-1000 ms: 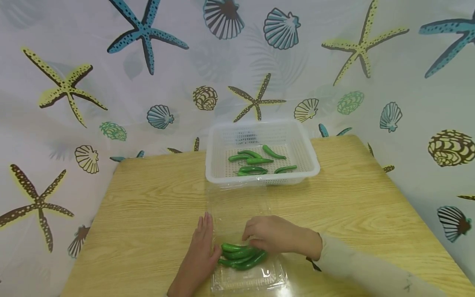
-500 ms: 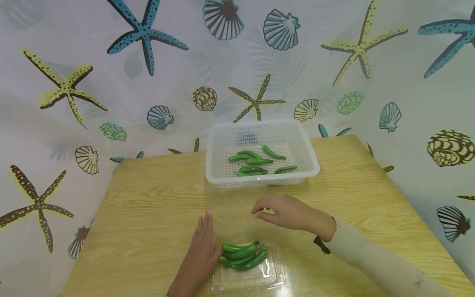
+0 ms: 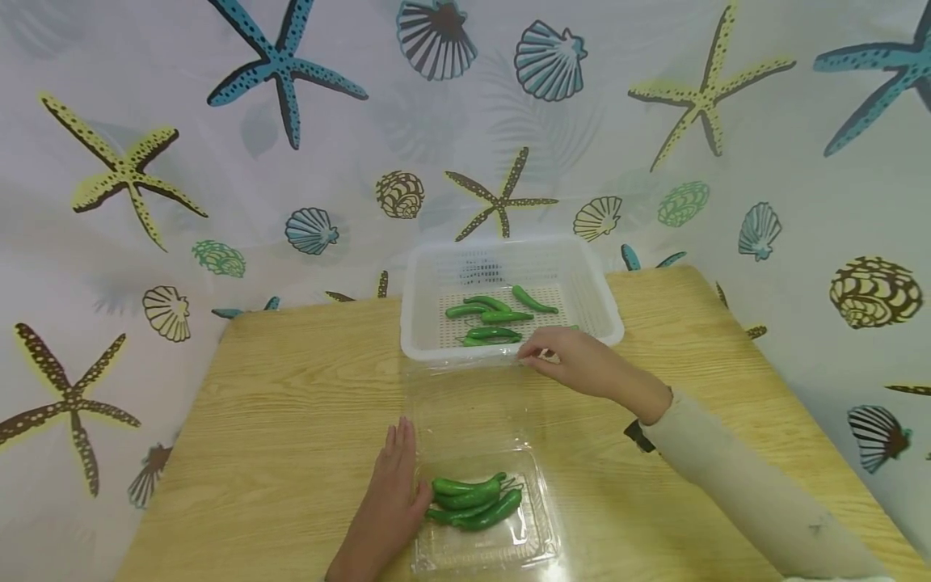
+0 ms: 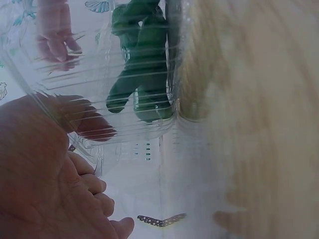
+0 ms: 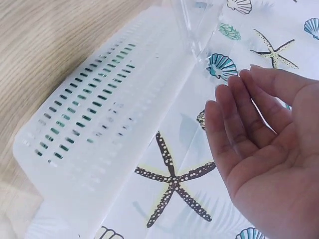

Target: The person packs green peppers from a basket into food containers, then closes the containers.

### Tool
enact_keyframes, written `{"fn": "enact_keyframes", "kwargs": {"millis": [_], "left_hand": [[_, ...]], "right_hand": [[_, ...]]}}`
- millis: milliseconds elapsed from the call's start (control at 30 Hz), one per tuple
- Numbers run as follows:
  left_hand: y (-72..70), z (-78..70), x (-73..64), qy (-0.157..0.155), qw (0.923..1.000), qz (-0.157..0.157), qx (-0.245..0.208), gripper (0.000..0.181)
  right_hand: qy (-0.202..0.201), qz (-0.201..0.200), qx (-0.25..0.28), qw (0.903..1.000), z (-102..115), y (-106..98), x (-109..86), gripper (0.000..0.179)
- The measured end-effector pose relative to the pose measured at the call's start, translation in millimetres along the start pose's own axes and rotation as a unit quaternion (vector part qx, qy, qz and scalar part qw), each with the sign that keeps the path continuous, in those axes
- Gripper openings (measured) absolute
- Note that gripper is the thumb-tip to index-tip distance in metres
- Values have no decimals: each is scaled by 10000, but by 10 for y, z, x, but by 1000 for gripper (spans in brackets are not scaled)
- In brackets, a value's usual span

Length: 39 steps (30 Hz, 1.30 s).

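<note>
Green chili peppers lie in a clear plastic clamshell box at the front of the table. Its clear lid is folded back flat toward the basket. My left hand rests along the box's left side, fingers straight and thumb by the peppers. In the left wrist view, that hand's thumb shows through the plastic. My right hand, fingers loosely bent and holding nothing, hovers at the basket's front rim, near the lid's far right corner. The right wrist view shows its relaxed fingers.
Beyond the lid stands a white perforated plastic basket holding several more green chili peppers; my right hand partly covers one. A wood-grain table carries everything. Behind it hangs a cloth printed with starfish and shells.
My right hand has left the peppers in the box and moved away, up over the lid to the basket's front rim. My left hand has stayed put.
</note>
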<state>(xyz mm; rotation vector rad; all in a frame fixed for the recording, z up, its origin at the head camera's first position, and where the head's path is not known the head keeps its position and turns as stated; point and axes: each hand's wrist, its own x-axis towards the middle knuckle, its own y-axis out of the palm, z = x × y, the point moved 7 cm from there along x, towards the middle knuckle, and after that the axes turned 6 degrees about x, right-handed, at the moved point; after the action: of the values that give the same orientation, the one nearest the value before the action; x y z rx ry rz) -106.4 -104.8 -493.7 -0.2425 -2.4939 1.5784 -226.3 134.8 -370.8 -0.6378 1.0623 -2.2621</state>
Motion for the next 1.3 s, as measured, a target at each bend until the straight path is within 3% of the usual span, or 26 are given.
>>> {"fn": "enact_keyframes", "kwargs": {"millis": [433, 667, 1033, 1300], "left_hand": [[-6, 1, -1, -15, 10000, -5, 2, 81], [-10, 1, -3, -36, 10000, 44, 2, 78], [1, 11, -5, -22, 10000, 20, -22, 78], [9, 27, -2, -23, 10000, 25, -53, 79]], "right_hand": [[847, -278, 272, 9956, -621, -144, 73, 21], [1209, -276, 188, 9921, -843, -185, 122, 22], [1585, 225, 293, 9867, -1022, -108, 218, 24], [1830, 861, 414, 9785, -1154, 13, 310, 30]]}}
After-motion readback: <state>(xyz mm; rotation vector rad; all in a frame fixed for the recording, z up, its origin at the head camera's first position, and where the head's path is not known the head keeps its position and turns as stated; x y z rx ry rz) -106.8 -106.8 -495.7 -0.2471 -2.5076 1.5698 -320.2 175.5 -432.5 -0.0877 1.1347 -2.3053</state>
